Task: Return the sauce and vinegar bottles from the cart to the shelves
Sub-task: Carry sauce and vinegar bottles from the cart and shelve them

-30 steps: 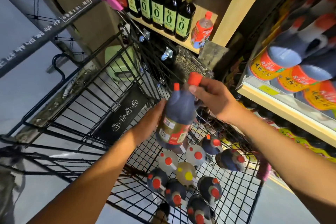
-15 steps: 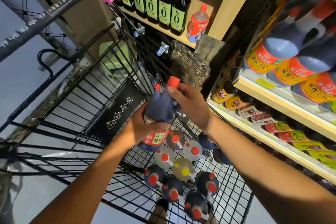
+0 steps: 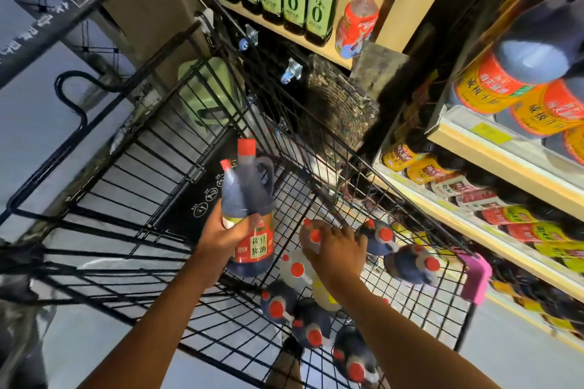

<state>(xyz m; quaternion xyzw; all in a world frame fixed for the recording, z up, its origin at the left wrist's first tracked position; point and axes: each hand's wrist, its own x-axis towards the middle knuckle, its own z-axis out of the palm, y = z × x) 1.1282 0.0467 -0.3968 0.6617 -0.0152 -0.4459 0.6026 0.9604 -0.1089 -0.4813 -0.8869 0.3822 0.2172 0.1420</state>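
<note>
My left hand grips a dark soy sauce bottle with a red cap and red label, held upright above the black wire cart. My right hand reaches down into the cart, its fingers closing around a pale bottle with a red cap. Several more dark bottles with red caps stand in the cart's basket near me. Shelves on the right hold rows of similar sauce bottles with yellow and red labels.
A wooden shelf ahead carries tall dark bottles with green labels and one red-labelled bottle. The cart's handle bar with pink ends crosses the upper left. A green object sits beyond the cart's far wall.
My right hand let go of the soy sauce bottle's neck and dropped to a pale bottle in the cart. My left hand alone now holds the soy sauce bottle, lower than before.
</note>
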